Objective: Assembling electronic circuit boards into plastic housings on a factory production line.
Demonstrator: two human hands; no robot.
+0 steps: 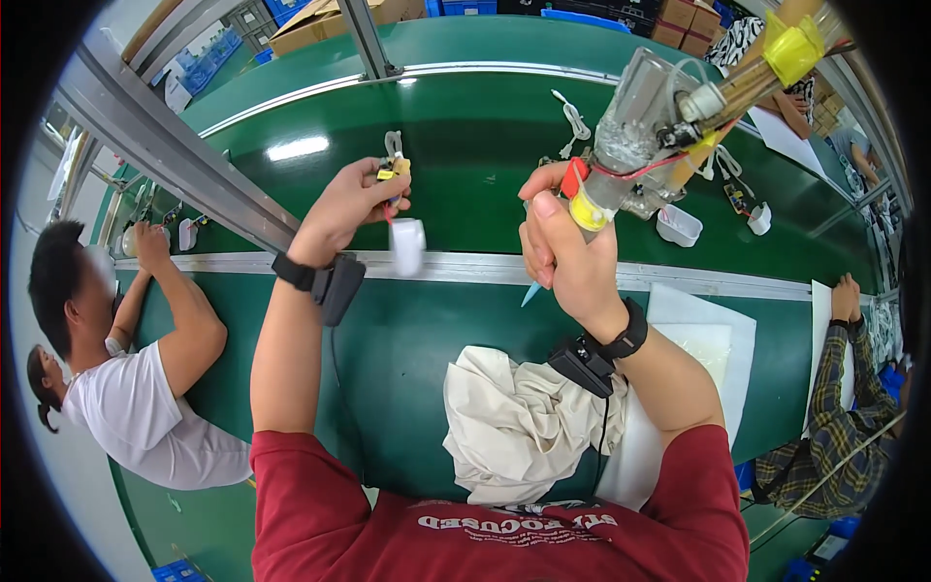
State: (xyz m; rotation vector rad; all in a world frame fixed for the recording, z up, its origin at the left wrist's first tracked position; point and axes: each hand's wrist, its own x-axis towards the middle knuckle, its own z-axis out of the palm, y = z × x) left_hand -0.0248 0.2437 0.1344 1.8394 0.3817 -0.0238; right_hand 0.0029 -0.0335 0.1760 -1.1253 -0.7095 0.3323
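Note:
My left hand (351, 202) pinches a small circuit board (396, 175) with a yellow part on it, above the green bench. From it a blurred white plastic housing (407, 246) hangs on short red wires, and a grey-white cable (393, 144) sticks up behind. Closed around the yellow-taped lower end of a clear bottle-like tool (626, 121) is my right hand (572, 247). A red piece (575, 175) sits by its index finger. A thin blue tip (530, 294) pokes out below the fingers, which hide whether it joins the bottle.
A taped pole (752, 92) slants in beside the bottle. White housings (679, 225) and cables (572, 116) lie on the green conveyor (465, 145). Crumpled cream cloth (514, 417) lies before me. A metal post (184, 136) stands left; people work on both sides.

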